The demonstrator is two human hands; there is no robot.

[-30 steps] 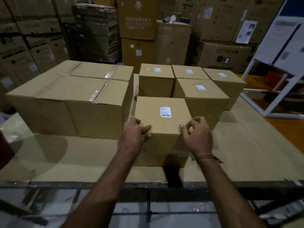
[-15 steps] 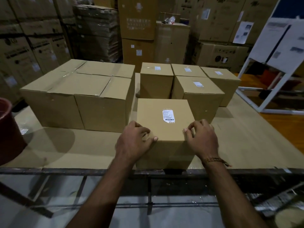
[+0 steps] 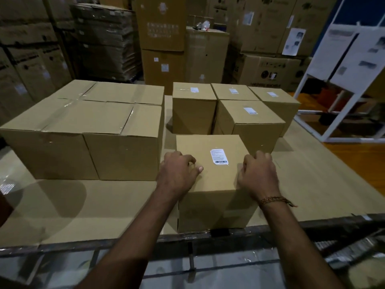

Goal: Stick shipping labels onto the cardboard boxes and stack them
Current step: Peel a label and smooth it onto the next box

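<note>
Behind everything, a wall of stacked cartons (image 3: 162,24), dim and brown. Nearer, a table (image 3: 312,184) covered in flat cardboard, its dark front rail running across below the arms. On its left part, two big boxes (image 3: 83,130) side by side, flaps taped, touching each other. On the far right part, four small boxes (image 3: 250,119) grouped close together, each bearing a white label on top: three in a back row, one in front of the middle and right ones. At far right, beyond the table, a white frame (image 3: 333,122) holding posted sheets.

Front and centre, at the table's near edge, the near box (image 3: 216,203), just ahead of the group of four and just right of the big boxes. On its top, a white label (image 3: 218,156) with a barcode at its lower end, flat, slightly right of middle.

Left hand (image 3: 177,172) resting on the box's top left, fingers curled under, thumb stretched toward the label; holding nothing that can be seen. Right hand (image 3: 258,174) at the top right edge, knuckles up, fingers bent over that edge; whether gripping the box or merely resting there, cannot tell. On the right wrist, a braided band (image 3: 273,200).
</note>
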